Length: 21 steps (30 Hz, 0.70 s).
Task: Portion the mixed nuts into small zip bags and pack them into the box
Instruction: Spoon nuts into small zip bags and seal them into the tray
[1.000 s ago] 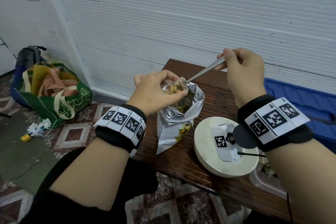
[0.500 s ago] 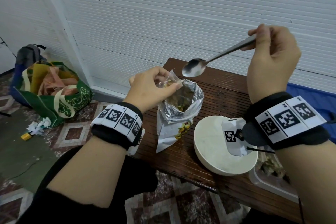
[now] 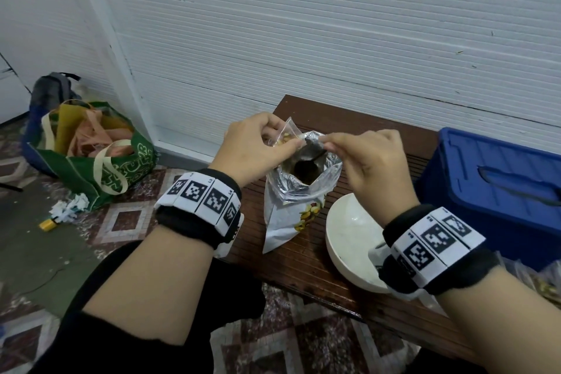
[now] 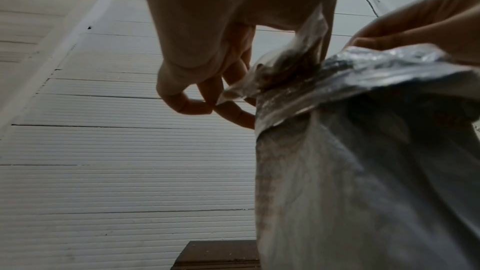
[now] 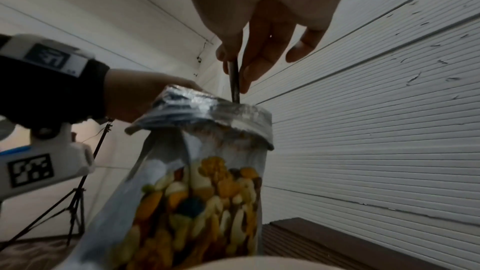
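The left hand grip is pinching a small zip bag; the right hand grip is pinching a spoon inside the nut bag on the counter.

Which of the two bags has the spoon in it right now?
The foil nut bag standing on the bench: the spoon held by the right hand goes down through its open mouth. The small clear zip bag, pinched by the left hand, has none.

White ribbed wall, patterned tile floor, dark slatted wooden table.
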Tool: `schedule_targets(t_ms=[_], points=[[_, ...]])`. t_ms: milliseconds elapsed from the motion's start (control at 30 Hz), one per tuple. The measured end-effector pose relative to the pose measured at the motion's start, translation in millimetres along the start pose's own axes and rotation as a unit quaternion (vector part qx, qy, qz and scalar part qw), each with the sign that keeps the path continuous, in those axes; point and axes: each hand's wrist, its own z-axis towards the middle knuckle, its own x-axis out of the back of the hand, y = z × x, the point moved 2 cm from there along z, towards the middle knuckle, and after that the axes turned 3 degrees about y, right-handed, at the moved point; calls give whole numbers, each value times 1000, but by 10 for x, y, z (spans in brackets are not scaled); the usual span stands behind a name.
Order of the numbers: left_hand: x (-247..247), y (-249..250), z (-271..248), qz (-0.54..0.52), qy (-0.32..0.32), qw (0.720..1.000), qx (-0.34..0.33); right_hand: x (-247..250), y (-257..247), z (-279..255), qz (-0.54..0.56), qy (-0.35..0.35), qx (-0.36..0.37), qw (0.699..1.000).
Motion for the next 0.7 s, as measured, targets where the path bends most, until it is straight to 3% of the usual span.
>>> schedule_targets(t_ms=[100, 233, 367, 700], points=[[3, 3, -2, 5, 2, 1000, -3, -54, -12, -54, 10, -2, 14, 1000], [3, -3, 4, 11, 4, 1000, -4, -90, -20, -87, 12, -41, -25, 999], [1, -8, 11, 10, 4, 1000, -1, -127, 2, -90, 50, -85, -109, 989], [6, 17, -17, 6, -6, 1000, -4, 7, 90, 11, 143, -3, -351, 925]])
